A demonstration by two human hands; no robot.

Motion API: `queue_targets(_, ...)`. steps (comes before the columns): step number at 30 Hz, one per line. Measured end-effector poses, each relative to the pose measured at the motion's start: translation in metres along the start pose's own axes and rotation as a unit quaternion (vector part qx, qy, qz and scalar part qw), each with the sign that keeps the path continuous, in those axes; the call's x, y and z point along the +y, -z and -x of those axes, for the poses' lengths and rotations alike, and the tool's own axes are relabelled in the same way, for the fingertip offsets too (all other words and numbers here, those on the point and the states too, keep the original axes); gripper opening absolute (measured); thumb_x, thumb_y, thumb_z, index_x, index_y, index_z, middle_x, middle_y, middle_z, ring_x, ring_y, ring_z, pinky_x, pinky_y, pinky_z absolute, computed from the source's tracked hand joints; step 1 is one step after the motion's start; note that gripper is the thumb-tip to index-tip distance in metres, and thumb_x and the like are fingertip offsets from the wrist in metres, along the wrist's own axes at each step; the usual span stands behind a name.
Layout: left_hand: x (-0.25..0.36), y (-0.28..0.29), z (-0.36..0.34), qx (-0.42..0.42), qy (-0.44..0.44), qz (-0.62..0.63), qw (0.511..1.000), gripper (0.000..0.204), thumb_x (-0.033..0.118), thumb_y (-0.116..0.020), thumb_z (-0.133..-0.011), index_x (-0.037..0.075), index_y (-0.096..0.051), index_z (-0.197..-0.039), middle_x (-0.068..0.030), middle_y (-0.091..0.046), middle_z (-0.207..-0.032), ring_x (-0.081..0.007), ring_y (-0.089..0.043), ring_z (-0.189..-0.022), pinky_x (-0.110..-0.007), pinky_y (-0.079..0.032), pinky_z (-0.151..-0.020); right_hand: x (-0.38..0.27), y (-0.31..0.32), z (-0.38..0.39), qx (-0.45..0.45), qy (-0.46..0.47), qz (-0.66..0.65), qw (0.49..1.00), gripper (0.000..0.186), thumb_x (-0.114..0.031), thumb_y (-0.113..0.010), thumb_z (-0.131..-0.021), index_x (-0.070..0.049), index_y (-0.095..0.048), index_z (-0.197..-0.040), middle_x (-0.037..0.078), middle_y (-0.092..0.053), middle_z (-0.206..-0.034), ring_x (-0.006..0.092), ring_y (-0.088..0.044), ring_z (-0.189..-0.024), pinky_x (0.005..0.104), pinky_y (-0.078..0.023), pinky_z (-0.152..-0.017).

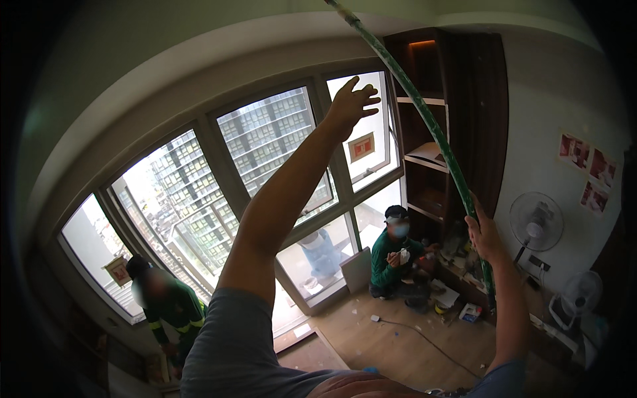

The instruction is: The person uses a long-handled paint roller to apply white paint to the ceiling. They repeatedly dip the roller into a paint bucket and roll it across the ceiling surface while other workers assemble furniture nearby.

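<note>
A long green pole (424,109), smeared with white, runs from the ceiling down past my right side. It looks bowed in this wide view, and its upper end passes out of the picture. My right hand (486,232) is closed around its lower part. Raised high in front of the windows, my left hand (355,106) has its fingers spread and holds nothing. A gap separates it from the pole.
Tall windows (265,132) line the far left. One person in green sits on the floor (398,345) by a dark shelf unit (424,132); another (172,298) stands at left. Two fans (537,222) are at right. A cord (424,335) crosses the floor near scattered tools.
</note>
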State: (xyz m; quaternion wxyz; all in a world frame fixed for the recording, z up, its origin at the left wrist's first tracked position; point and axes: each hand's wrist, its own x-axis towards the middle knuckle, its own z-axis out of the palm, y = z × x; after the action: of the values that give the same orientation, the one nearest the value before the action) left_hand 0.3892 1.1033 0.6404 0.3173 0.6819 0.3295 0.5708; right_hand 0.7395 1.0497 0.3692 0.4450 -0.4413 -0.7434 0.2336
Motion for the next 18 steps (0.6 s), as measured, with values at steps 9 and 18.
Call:
queue_targets(9, -0.041, -0.028, -0.021, -0.026, 0.029, 0.114, 0.993, 0.042, 0.027, -0.057, -0.105, 0.0, -0.046, -0.136, -0.0127, -0.06, -0.121, -0.0276, -0.061, -0.113, -0.046, -0.053, -0.101, 0.077, -0.009, 0.138, -0.026, -0.033, 0.069, 0.997, 0.06, -0.034, -0.049, -0.106, -0.016, -0.029, -0.16, 0.024, -0.065, -0.115, 0.0406, -0.065, -0.101, 0.0433, -0.051, -0.086)
queue_targets(18, -0.032, -0.041, 0.045, -0.036, 0.053, 0.093, 0.994, 0.043, 0.021, -0.057, -0.105, -0.001, -0.045, -0.14, -0.013, -0.064, -0.119, -0.0259, -0.065, -0.11, -0.045, -0.055, -0.1, 0.082, -0.029, 0.195, -0.054, -0.088, 0.012, 0.995, 0.061, -0.036, -0.049, -0.107, -0.017, -0.028, -0.16, 0.024, -0.057, -0.142, 0.0432, -0.056, -0.128, 0.0402, -0.047, -0.1)
